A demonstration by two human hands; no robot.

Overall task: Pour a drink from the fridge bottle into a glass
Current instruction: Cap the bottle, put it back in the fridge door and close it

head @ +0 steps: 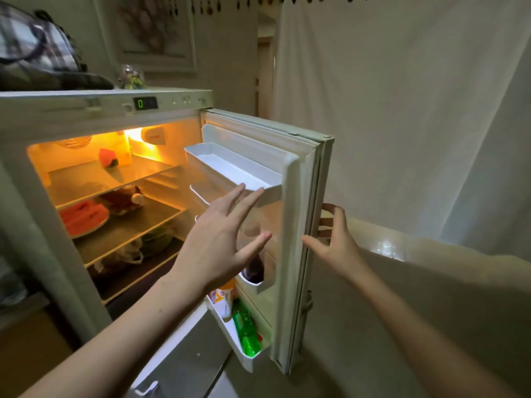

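The fridge door [298, 214] stands open to the right. A green bottle [245, 330] lies tilted in the lowest door shelf [230, 331], beside a white and orange carton [223, 301]. A dark bottle [254, 270] stands in the door shelf above, partly hidden behind my left hand [221, 242]. That hand hovers with fingers spread in front of the door shelves and touches nothing. My right hand [333, 239] holds the door's outer edge, fingers curled round behind it. No glass is in view.
Inside the lit fridge are glass shelves with sliced watermelon on a plate [83, 218], a dark jar [126, 199] and bagged food [129, 254]. A checked bag [40, 53] sits on top of the fridge. A white curtain [416, 110] hangs at right above a pale ledge [431, 262].
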